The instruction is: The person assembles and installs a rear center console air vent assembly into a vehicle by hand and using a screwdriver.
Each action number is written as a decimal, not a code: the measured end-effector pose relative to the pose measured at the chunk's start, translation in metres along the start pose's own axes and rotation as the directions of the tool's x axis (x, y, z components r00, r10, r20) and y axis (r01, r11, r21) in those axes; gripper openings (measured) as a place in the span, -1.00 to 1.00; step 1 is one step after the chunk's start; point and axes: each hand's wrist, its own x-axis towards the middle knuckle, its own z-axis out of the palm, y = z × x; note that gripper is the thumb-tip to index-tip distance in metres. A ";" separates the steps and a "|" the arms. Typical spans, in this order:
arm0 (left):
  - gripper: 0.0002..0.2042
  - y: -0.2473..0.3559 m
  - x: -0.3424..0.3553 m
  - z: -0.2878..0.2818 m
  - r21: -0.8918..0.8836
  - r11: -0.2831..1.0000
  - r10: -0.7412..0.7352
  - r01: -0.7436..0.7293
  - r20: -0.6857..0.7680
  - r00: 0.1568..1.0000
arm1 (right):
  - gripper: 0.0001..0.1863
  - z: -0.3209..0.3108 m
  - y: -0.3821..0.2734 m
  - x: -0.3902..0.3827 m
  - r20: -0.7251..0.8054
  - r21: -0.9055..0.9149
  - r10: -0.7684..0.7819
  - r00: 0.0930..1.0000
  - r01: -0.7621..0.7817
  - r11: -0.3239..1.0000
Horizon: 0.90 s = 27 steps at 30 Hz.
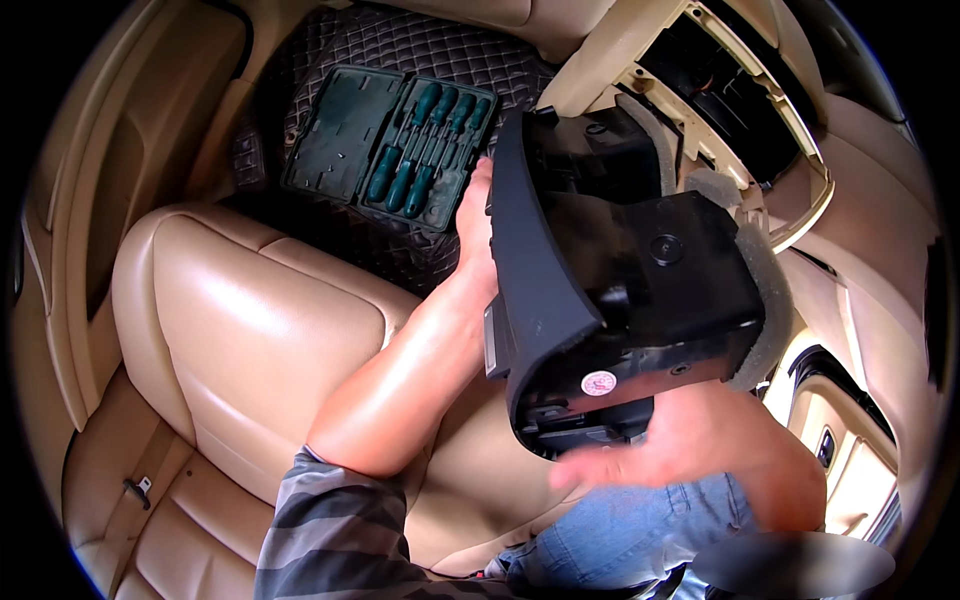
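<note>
A black car air vent housing [650, 260] is held up in front of me, tilted, with grey foam strips along its right side and a small round sticker on its near end. My left hand [478, 215] grips the far part of its curved front panel; most of those fingers are hidden behind it. Against the near lower end lies my right hand [680, 440], its thumb stretched to the left and its other fingers out of sight behind the housing. Just past the housing is the cream dashboard frame [810, 190] with a dark opening.
On the quilted dark floor mat [400, 45] lies an open green case [335, 130] with several green-handled screwdrivers [415, 190] and a few small screws in its lid. A beige leather seat [250, 320] is at the left. A door panel [850, 450] stands at the right.
</note>
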 end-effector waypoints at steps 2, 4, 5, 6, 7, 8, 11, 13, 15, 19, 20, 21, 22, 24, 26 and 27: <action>-0.49 0.003 0.005 -0.003 -0.029 0.999 -0.030 0.029 -0.022 0.999 | -0.53 0.007 0.005 0.002 0.099 0.208 0.178 0.979 -0.196 0.958; -0.49 0.003 0.010 -0.003 -0.077 0.995 -0.071 0.069 -0.032 0.997 | -0.54 0.006 0.012 0.003 0.022 0.165 0.049 0.999 -0.052 0.985; -0.49 0.003 0.012 -0.001 -0.090 0.992 -0.090 0.086 -0.044 0.995 | -0.54 0.005 0.017 0.004 -0.050 0.117 -0.090 0.995 0.095 0.989; -0.47 0.008 0.008 0.005 -0.119 0.987 -0.111 0.106 -0.033 0.993 | -0.55 0.004 0.022 0.003 -0.114 0.057 -0.232 0.966 0.240 0.969; -0.46 0.012 0.003 0.012 -0.149 0.981 -0.131 0.126 -0.025 0.991 | -0.43 0.001 0.029 0.000 -0.119 0.250 -0.116 0.986 0.143 0.958; -0.44 0.013 0.007 0.014 -0.116 0.983 -0.148 0.141 -0.056 0.987 | -0.29 -0.001 0.036 -0.003 -0.119 0.441 0.001 0.993 0.052 0.896; -0.35 0.009 0.001 0.026 0.328 0.901 0.256 -0.284 0.127 0.958 | -0.13 -0.003 0.034 -0.023 -0.320 0.842 0.251 0.914 0.152 0.518; -0.32 0.013 -0.007 0.020 0.475 0.805 0.315 -0.356 0.166 0.934 | -0.06 -0.003 0.038 -0.032 -0.338 0.923 0.279 0.899 0.259 0.285; -0.31 0.010 -0.013 0.029 0.498 0.748 0.375 -0.439 0.228 0.899 | -0.27 -0.016 0.057 -0.041 -0.450 0.818 0.121 0.885 0.354 0.453; -0.36 0.014 -0.025 0.039 0.481 0.732 0.365 -0.482 0.321 0.874 | -0.28 -0.027 0.060 -0.056 -0.487 0.719 0.212 0.848 0.251 0.648; -0.38 0.011 -0.027 0.040 0.480 0.721 0.379 -0.500 0.330 0.864 | -0.27 -0.025 0.054 -0.052 -0.535 0.715 0.212 0.818 0.304 0.630; -0.41 0.008 -0.026 0.037 0.486 0.712 0.403 -0.507 0.308 0.862 | -0.26 -0.020 0.048 -0.048 -0.579 0.709 0.213 0.787 0.358 0.607; -0.44 0.006 -0.026 0.035 0.493 0.703 0.428 -0.513 0.284 0.858 | -0.26 -0.025 0.048 -0.054 -0.533 0.734 0.234 0.813 0.307 0.606; -0.58 0.005 -0.028 0.038 0.440 0.760 0.408 -0.478 0.248 0.879 | -0.24 -0.032 0.047 -0.065 -0.465 0.772 0.280 0.840 0.229 0.593; -0.60 -0.002 -0.031 0.038 0.450 0.769 0.422 -0.454 0.177 0.889 | -0.19 -0.033 0.039 -0.069 -0.441 0.786 0.327 0.836 0.183 0.591; -0.60 -0.003 -0.032 0.040 0.451 0.769 0.419 -0.452 0.178 0.890 | -0.17 -0.030 0.038 -0.068 -0.442 0.783 0.335 0.832 0.176 0.597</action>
